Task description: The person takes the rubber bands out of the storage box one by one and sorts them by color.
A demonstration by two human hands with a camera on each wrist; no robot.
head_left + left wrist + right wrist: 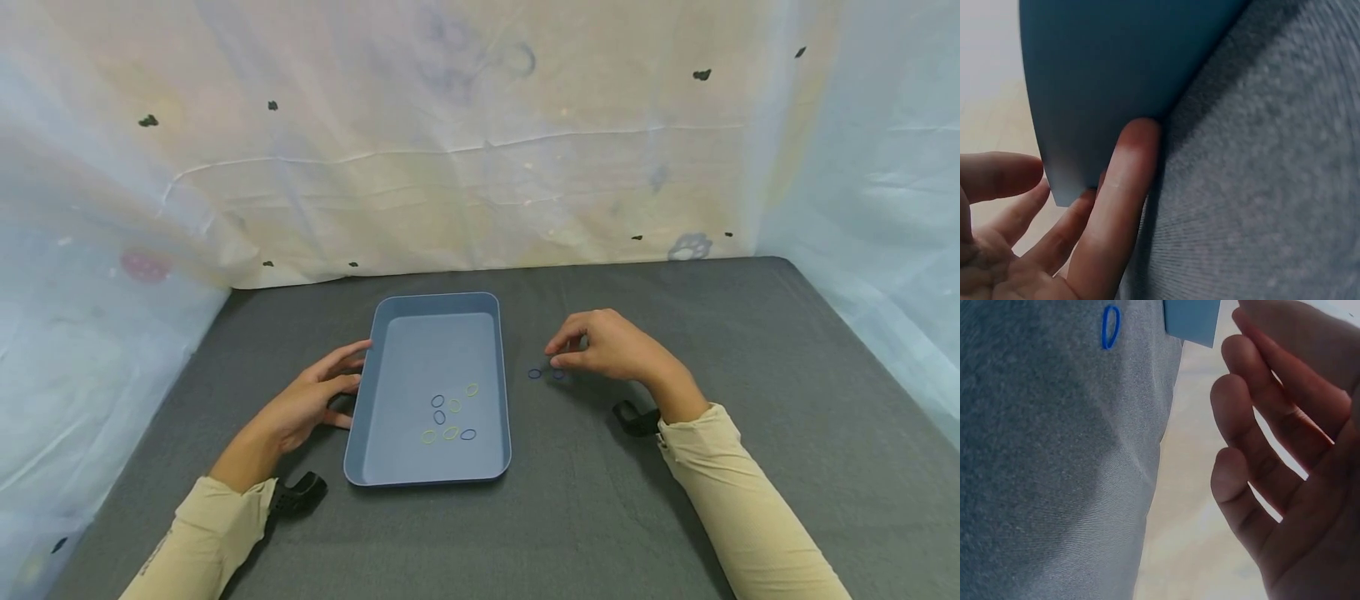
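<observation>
A blue-grey tray [431, 462] lies on the dark cloth, with several small blue and yellow rubber bands on its floor, such as a yellow band [451, 433] and a blue band [468, 434]. My left hand [303, 404] touches the tray's left side; in the left wrist view its fingertips [1141, 140] rest against the outer wall. Right of the tray, two blue rubber bands lie on the cloth, one apart [535, 374] and the other [558, 375] just under my right hand [600, 343]. That hand hovers with bent, loose fingers and shows nothing held.
Dark grey cloth [600, 517] covers the table. A pale patterned curtain [480, 200] hangs behind its far edge, and more sheeting hangs at both sides. Black straps [300, 496] sit at the wrists, below the beige sleeves.
</observation>
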